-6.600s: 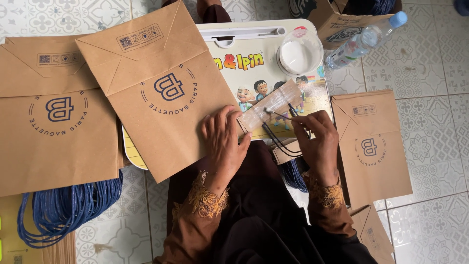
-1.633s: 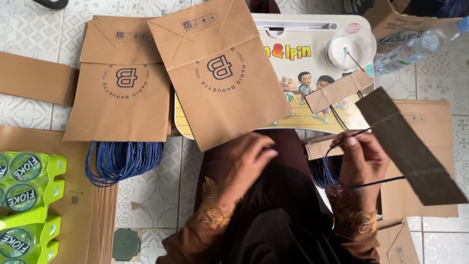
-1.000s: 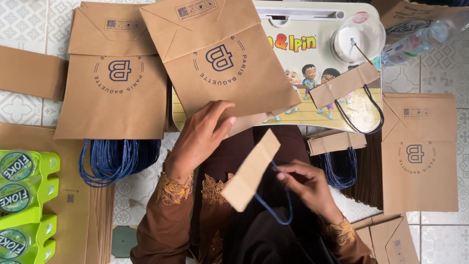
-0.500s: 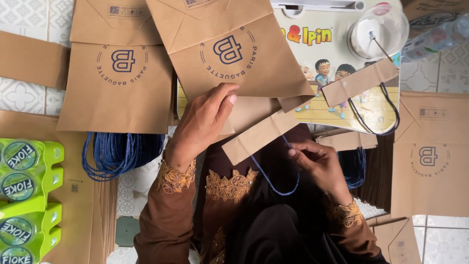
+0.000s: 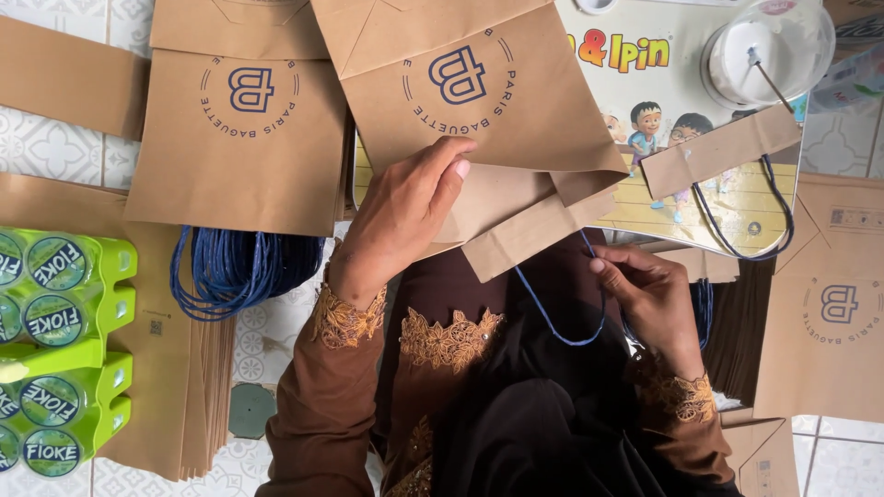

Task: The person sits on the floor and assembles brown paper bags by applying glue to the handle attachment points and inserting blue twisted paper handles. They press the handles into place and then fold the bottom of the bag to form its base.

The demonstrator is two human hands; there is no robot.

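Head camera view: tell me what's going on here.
A seated person is working on a brown paper bag that lies partly on a small picture-printed table. The left hand presses the bag flat. The right hand holds a blue cord loop fixed to a paper strip at the bag's open edge. Another strip with cord lies on the table by a white tub.

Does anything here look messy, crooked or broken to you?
Nothing looks damaged or spilled. The bag under the left hand lies tilted, overlapping the neighbouring bag. The right hand pinches a blue cord fixed to a paper strip. A cord bundle sticks out from under the neighbouring bag.
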